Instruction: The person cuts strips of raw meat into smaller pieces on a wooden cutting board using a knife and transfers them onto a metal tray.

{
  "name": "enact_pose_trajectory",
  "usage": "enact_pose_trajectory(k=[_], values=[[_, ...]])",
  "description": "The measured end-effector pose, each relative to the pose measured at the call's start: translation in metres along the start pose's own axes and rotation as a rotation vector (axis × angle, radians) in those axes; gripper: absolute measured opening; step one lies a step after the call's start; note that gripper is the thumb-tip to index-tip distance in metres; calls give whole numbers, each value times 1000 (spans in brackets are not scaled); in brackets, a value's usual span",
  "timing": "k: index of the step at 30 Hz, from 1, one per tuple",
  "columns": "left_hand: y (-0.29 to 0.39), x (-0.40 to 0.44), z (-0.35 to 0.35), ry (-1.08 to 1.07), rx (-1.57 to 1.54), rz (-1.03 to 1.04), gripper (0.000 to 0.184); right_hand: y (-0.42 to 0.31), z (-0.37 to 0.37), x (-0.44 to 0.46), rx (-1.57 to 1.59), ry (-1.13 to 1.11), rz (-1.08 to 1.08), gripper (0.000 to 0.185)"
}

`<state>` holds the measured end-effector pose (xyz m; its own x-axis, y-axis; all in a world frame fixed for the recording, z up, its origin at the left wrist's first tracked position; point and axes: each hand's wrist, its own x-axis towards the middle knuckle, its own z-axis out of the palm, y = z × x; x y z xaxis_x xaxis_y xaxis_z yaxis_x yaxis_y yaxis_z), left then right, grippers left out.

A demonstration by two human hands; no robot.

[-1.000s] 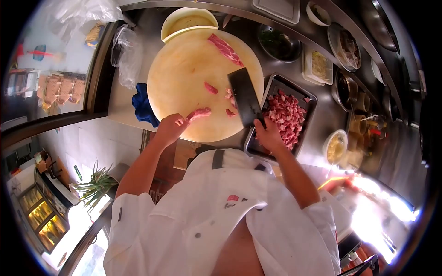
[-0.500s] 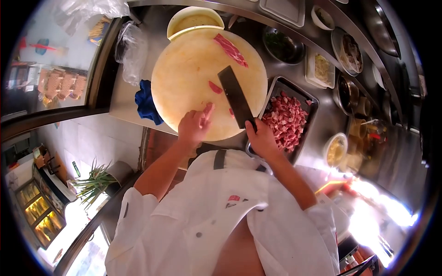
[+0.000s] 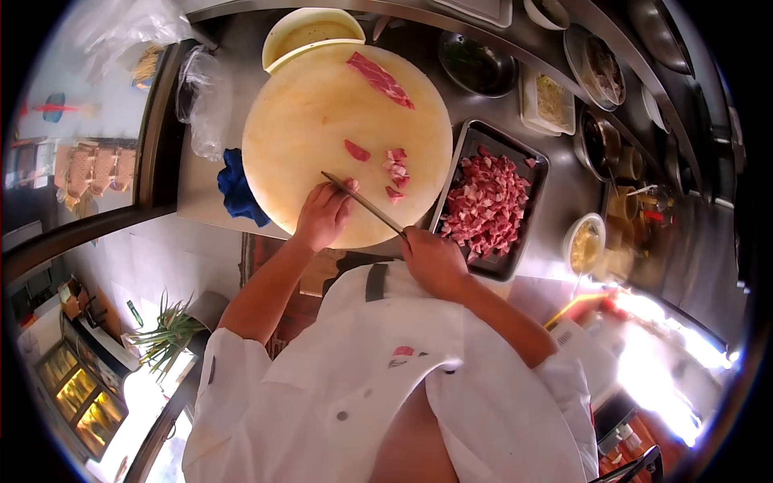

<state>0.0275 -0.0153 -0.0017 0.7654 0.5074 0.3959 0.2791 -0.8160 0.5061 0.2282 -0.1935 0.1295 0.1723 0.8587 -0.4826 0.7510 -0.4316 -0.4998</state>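
Note:
My right hand (image 3: 436,262) grips the handle of a cleaver (image 3: 370,208), its blade edge-on above the near part of a round cutting board (image 3: 298,129). My left hand (image 3: 322,216) presses curled fingers on a strip of raw meat (image 3: 351,184), right against the blade; most of the strip is hidden. Just beyond the blade lie a small red slice of meat (image 3: 357,150) and several cut pieces of meat (image 3: 396,165). A longer marbled slab of meat (image 3: 382,80) rests near the board's far edge.
Right of the board stands a dark tray (image 3: 535,193) heaped with cut meat. A pale container (image 3: 314,32) touches the far edge. Left are a blue cloth (image 3: 238,190) and plastic bags (image 3: 201,105). Bowls, including one with greens (image 3: 477,63), stand under a metal shelf edge (image 3: 531,60).
The cleaver has swung left and turned edge-on beside my left fingers. Cut pieces of meat formerly behind the blade now show on the board. The whole view has shifted slightly.

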Motion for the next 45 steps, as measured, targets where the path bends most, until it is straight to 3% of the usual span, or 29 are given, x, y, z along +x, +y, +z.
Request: enact_pose_trajectory(k=[7, 13, 16, 27, 32, 36, 40, 45], values=[[6, 4, -2, -22, -86, -60, 28, -8, 9, 37, -51, -105, 18, 24], [3, -1, 0, -11, -76, -46, 21, -32, 44, 131, -92, 56, -157, 22], [8, -5, 0, 46, -119, -65, 23, -15, 25, 126, -118, 174, -312, 18], [10, -14, -3, 11, -56, -70, 29, -11, -11, 19, -122, -194, -67, 14], [10, -10, -4, 4, -95, -75, 28, -24, -5, 32, -103, -186, -63, 17], [5, -15, 1, -31, -96, -87, 27, -33, 40, 90, -90, -13, -195, 17], [7, -18, -3, -23, -106, -69, 25, -40, 38, 129, -144, -21, -214, 20], [15, -29, -6, 47, -72, -111, 26, -25, 10, 83, -155, -81, -244, 20]])
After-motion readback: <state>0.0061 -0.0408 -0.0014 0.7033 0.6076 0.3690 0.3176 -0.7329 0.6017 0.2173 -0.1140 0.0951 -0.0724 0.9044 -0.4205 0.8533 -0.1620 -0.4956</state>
